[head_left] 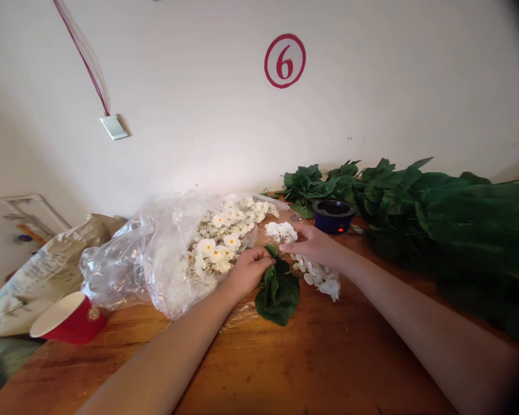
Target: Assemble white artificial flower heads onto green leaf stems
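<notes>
In the head view, the left hand [251,272] has its fingers closed on a dark green leafy sprig [278,294], while the right hand [313,245] lies along a white-petalled flower spray [315,271] (whether its fingers grip, I cannot tell), which runs diagonally toward the far edge of the orange-brown wooden counter [311,357].

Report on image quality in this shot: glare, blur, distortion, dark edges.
Head view: wide-angle bowing curves the wall and table; corners darken, most at right; glare whitens the bag and flowers; leaves at right look soft.
</notes>
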The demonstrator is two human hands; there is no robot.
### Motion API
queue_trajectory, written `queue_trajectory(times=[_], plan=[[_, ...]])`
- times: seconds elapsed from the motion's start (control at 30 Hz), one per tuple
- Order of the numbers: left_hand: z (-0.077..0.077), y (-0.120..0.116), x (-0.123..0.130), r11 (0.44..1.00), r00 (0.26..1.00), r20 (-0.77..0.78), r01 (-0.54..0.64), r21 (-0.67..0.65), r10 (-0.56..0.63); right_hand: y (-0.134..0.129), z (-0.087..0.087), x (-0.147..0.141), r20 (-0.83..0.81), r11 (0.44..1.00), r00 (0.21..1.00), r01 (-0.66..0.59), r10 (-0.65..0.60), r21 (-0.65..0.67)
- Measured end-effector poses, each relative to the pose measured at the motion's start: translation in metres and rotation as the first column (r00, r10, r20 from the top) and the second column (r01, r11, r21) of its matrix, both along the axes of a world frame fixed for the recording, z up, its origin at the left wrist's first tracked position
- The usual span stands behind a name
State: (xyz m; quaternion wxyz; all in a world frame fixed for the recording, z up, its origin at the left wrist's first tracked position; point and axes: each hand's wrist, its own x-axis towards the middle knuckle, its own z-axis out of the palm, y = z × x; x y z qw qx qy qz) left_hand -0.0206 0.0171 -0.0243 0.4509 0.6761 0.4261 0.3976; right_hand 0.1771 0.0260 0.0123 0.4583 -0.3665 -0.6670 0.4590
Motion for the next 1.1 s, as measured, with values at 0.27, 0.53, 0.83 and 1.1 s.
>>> queue_trajectory(times=[0.27,0.53,0.83,1.1], plan=[[0.005,-0.005,0.002,0.999,0.999,-0.04,0.034,0.026,-0.033,0.011,-0.021,0.004,0.246,0.99,0.959,0.138,-0.138,0.014],[0.003,-0.007,0.001,0.982,0.985,-0.166,0.066,0.176,-0.037,0.003,-0.009,0.004,0.601,0.978,0.773,0.181,-0.205,0.101],[0.001,-0.005,0.001,0.939,0.921,-0.383,0.066,0.336,0.072,0.001,-0.016,-0.001,0.739,0.944,0.592,0.14,-0.322,0.299],[0.003,-0.006,0.003,0.932,0.887,-0.444,0.047,0.358,0.126,-0.004,-0.016,-0.006,0.783,0.941,0.526,0.122,-0.332,0.317]])
